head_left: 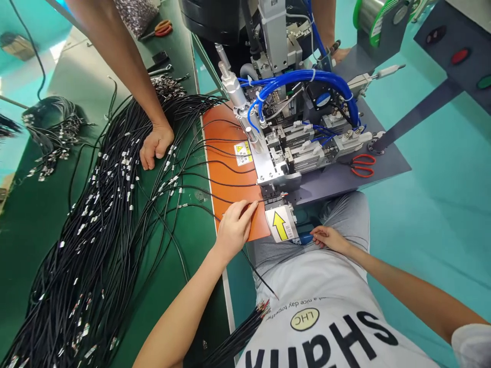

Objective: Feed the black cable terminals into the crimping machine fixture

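Observation:
My left hand (235,225) pinches a thin black cable (215,197) on the orange mat (224,153), its tip held at the clamp of the machine (276,148), just above the label with a yellow arrow (281,224). My right hand (329,238) rests on my lap, fingers curled around a small blue object (305,238) under the machine's front edge. A bundle of black cables with red ends (245,327) lies by my left forearm.
A large heap of black cables with metal ends (103,220) covers the green table. Another person's fist (155,145) presses on them. Red scissors (362,164) lie on the grey base plate; orange scissors (163,28) lie far back. Blue hoses (307,79) arch over the machine.

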A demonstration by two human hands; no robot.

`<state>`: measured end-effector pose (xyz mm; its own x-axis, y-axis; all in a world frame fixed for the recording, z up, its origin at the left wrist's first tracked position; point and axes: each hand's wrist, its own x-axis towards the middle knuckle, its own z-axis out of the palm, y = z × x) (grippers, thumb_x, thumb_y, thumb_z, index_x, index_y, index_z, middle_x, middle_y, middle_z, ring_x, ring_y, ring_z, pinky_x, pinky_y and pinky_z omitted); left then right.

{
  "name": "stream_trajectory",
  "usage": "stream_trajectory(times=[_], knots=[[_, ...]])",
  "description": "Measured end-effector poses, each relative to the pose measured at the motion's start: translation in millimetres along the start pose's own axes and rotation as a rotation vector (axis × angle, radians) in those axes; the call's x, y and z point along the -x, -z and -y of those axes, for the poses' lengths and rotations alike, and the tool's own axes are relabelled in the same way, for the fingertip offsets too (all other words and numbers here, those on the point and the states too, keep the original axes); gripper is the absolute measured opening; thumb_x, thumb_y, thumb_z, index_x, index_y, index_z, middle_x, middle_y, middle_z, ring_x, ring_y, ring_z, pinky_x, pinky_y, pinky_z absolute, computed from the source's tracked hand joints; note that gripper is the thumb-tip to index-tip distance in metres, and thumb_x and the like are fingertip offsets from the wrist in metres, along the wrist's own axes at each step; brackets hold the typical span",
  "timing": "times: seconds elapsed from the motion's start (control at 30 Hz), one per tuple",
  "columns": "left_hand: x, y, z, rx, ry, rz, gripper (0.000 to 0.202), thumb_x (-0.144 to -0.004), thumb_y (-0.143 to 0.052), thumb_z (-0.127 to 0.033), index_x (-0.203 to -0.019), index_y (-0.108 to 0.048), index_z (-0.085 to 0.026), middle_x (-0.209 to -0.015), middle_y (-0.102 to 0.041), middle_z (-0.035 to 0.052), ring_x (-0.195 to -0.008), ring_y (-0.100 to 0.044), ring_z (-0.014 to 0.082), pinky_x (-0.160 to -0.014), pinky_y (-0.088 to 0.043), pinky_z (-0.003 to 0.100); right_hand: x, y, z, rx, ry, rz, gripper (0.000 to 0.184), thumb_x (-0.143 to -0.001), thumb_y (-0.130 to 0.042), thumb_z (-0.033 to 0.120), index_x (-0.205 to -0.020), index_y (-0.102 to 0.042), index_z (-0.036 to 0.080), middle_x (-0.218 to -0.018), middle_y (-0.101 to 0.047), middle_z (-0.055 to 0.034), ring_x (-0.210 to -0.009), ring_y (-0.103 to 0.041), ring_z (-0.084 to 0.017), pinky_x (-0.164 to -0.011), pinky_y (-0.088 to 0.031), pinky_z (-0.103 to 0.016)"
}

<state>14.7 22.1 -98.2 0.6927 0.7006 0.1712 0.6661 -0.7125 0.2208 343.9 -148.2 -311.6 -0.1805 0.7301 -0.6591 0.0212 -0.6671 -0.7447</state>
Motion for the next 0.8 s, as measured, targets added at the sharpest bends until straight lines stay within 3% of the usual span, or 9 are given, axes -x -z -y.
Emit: stream_trajectory(times=[0.3,0.8], knots=[[-4,-4.7,-3,0.048,0.069,-0.045,0.053,-0.097,-0.043,-0.019,-0.15,-0.039,-0.023,-0.155,-0.036,0.0145,-0.141,-0.038,0.031,-0.114,-0.038,0.054,7,4,0,0.013,0.022,-0.009,0.03,-0.084,-0.064,0.044,-0.103,-0.065,0.02,-0.091,-0.071,-0.0055,-0.078,-0.068,-0.018,-0.065,-0.057,-0.03],[7,-21.8,2,0.082,0.029,-0.101,0.046,-0.099,-0.042,-0.029,-0.144,-0.048,-0.024,-0.151,-0.04,0.0125,-0.138,-0.04,0.0282,-0.115,-0.034,0.05,4,5,-25,-0.012,0.065,-0.053,0.027,-0.084,-0.068,0.037,-0.103,-0.067,0.017,-0.085,-0.071,-0.0044,-0.071,-0.065,-0.013,-0.061,-0.056,-0.024]])
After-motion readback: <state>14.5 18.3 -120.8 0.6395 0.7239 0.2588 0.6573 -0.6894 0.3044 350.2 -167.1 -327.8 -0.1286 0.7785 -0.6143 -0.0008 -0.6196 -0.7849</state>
